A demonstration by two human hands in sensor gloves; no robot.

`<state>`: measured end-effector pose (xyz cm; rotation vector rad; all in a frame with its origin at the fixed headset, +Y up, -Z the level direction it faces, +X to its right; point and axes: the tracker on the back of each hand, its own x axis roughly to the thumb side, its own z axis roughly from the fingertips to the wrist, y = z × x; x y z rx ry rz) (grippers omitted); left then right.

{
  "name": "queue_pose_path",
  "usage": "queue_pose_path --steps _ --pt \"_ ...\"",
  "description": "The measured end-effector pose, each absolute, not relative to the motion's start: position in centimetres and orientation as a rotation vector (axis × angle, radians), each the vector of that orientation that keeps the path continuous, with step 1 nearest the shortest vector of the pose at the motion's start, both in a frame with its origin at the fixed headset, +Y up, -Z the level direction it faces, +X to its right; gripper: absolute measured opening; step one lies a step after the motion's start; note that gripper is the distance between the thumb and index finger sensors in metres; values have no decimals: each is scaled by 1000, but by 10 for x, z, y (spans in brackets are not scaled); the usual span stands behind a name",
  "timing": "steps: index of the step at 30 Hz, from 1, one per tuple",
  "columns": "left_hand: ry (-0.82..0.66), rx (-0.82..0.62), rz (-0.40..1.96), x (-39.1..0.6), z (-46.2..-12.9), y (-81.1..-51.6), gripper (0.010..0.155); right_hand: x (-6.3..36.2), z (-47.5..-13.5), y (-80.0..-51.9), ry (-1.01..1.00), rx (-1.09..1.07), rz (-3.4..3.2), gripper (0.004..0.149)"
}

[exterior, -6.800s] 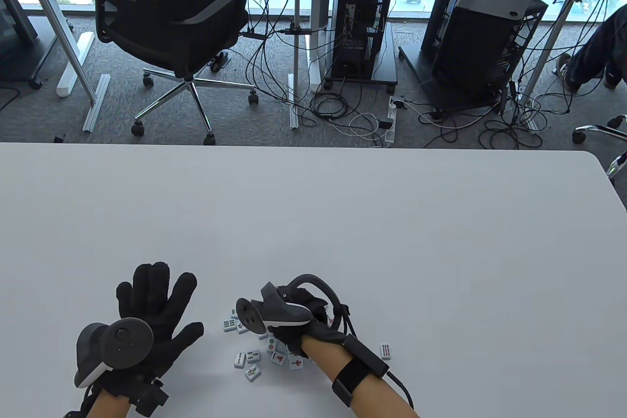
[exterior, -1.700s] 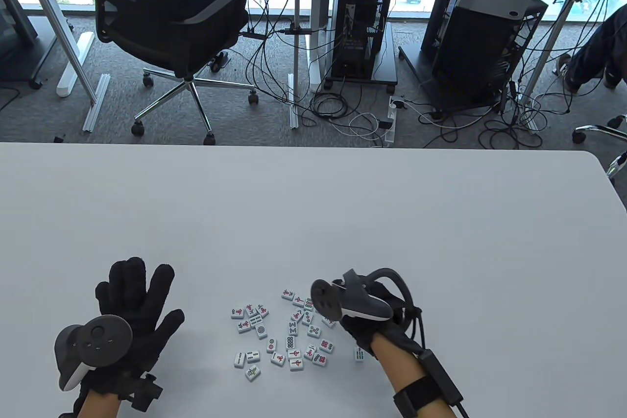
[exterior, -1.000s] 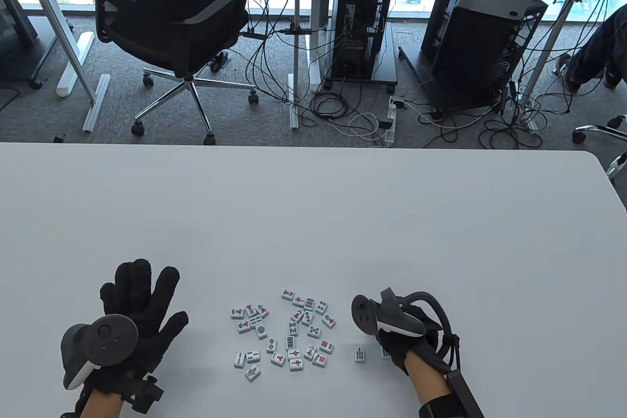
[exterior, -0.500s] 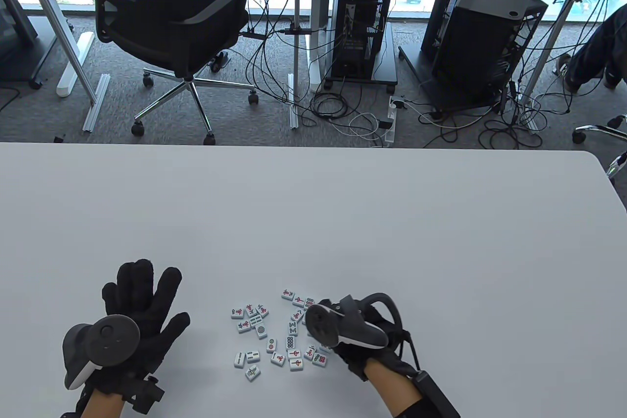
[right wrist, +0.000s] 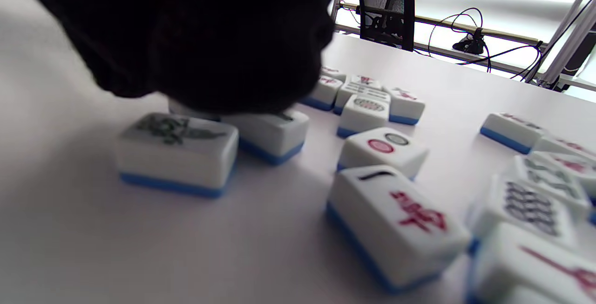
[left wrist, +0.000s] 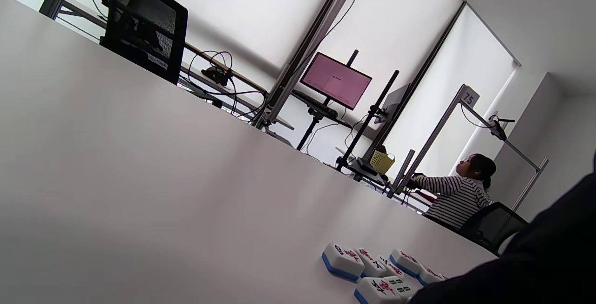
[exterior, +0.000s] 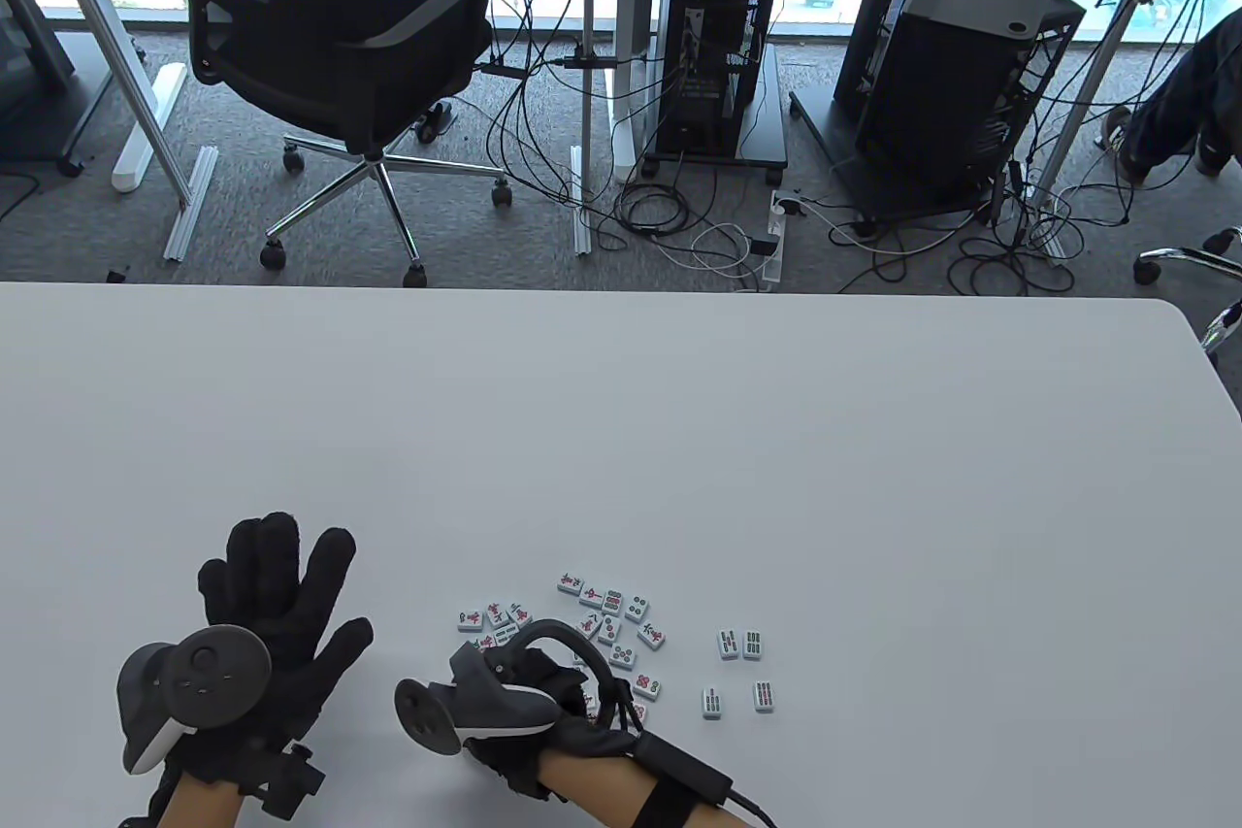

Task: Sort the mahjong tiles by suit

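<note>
My left hand (exterior: 281, 614) lies flat on the white table (exterior: 679, 440), fingers spread wide, well to the left of the pile of mahjong tiles (exterior: 611, 624). My right hand (exterior: 529, 721) is over the pile's near left part. Its fingers (right wrist: 200, 38) touch the top of one tile (right wrist: 267, 131), beside a tile with a green mark (right wrist: 177, 152). I cannot tell if they grip it. Four bamboo tiles (exterior: 742, 673) lie apart, just right of the pile.

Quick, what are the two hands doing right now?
Left hand: open, fingers spread flat on the table, holding nothing.
Right hand: down on a mahjong tile; its grip cannot be told.
</note>
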<state>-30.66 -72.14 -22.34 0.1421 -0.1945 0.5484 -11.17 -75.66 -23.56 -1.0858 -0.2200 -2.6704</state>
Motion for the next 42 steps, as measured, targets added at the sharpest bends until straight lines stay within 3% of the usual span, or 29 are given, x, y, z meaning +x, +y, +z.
queue_pose_path --steps 9,13,20,25,32,35,42 --pt "-196 136 544 -306 -223 -722 76 -124 -239 -766 -333 -1066 -2696 60" --pt "-195 137 545 -307 -223 -722 76 -112 -247 -756 -324 -1134 -2810 60" --pt "-195 132 542 -307 -223 -722 76 -46 -285 -697 -120 -1047 -3068 60" --pt "-196 132 538 -306 -223 -722 76 13 -317 -680 4 -852 -3046 59" --pt "-195 128 535 -306 -224 -722 76 82 -352 -720 -217 -632 -2917 58" --pt "-197 126 531 -305 -224 -722 76 94 -356 -741 -294 -588 -2896 58" --pt "-195 119 528 -305 -224 -722 76 98 -362 -762 -373 -520 -2821 54"
